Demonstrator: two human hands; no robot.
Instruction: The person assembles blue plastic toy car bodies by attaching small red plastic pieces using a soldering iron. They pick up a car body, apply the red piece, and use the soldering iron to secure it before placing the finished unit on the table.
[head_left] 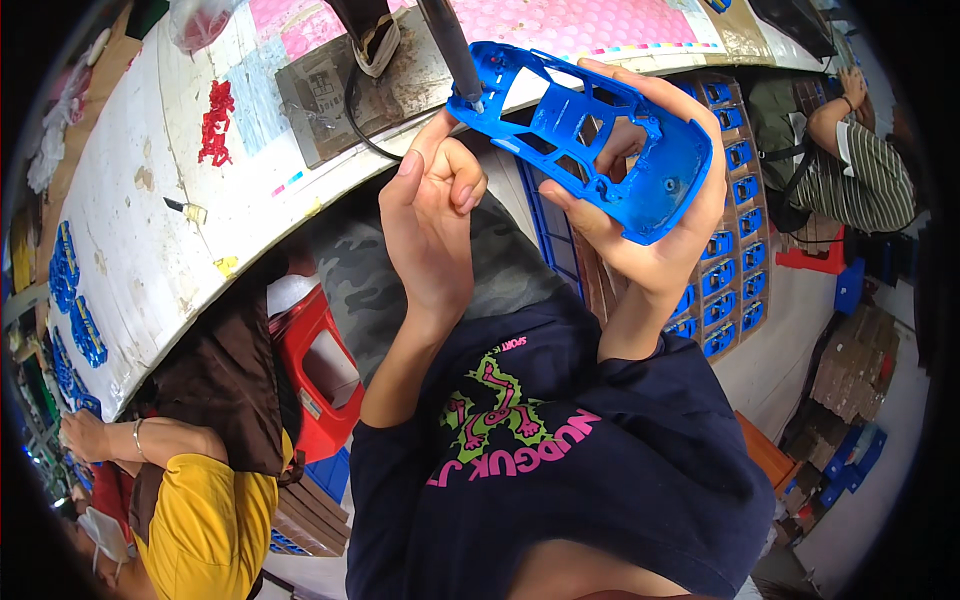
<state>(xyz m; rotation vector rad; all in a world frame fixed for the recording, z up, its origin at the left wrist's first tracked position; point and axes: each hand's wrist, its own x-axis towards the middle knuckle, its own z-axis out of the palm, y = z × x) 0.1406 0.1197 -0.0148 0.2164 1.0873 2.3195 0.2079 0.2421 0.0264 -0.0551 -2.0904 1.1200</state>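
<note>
A blue plastic toy car body shell (575, 115), with window openings and its inner side up, is tilted over the table's near edge. My right hand (665, 230) is closed round its wide right end, thumb on the near edge and fingers along the far side. My left hand (430, 205) steadies the left end: the index fingertip touches that corner, while the other fingers curl toward the palm. A dark rod-shaped tool (450, 45) comes down from the top, its metal tip at the shell's left end beside that fingertip. Whether the tip touches is unclear.
The white worktable (150, 240) carries a grey plate (330, 110), red scraps (216, 122), a small blade (183, 209) and blue parts (85, 330). Racked blue shells (720, 275) stand right. A red stool (315, 360) and a co-worker in yellow (205, 510) are left; another person (865, 170) is far right.
</note>
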